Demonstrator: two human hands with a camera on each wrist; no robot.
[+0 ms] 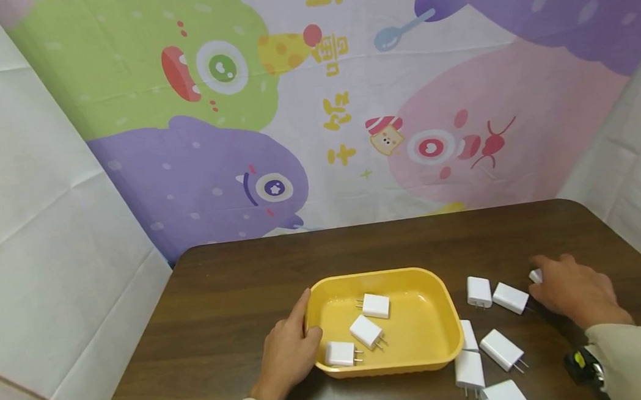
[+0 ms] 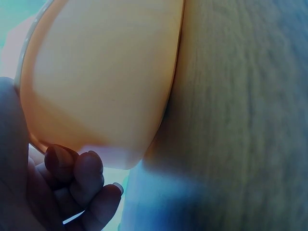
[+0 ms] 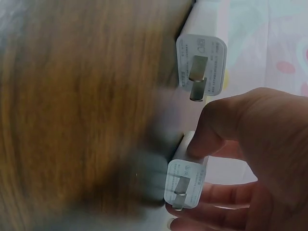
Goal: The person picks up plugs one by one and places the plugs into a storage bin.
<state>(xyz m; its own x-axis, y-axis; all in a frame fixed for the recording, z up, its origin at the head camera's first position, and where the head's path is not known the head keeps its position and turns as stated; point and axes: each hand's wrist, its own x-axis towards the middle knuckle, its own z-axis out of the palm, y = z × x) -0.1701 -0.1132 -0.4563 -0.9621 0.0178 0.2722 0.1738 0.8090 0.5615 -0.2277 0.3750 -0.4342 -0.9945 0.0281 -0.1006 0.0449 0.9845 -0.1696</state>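
My left hand [image 1: 287,352] holds the left end of a yellow plastic tray [image 1: 424,359], thumb at the rim. In the left wrist view, curled fingers [image 2: 89,175] lie by the tray's outer wall [image 2: 103,72]. Three white plug chargers [image 1: 366,331] with metal prongs lie in the tray's left half. Off to the right, my right hand [image 1: 576,291] pinches another white charger [image 1: 536,276] between thumb and fingers. The right wrist view shows that charger's pronged face [image 3: 195,169] close over the wood, with a second charger [image 3: 187,53] beyond it.
Several more white chargers lie between the tray and my right hand, one [image 1: 501,349] near the tray's right end and another [image 1: 511,298] nearest the hand. The brown wooden table [image 1: 222,310] backs onto a cartoon-printed cloth [image 1: 353,192]. White panels [image 1: 51,210] flank both sides.
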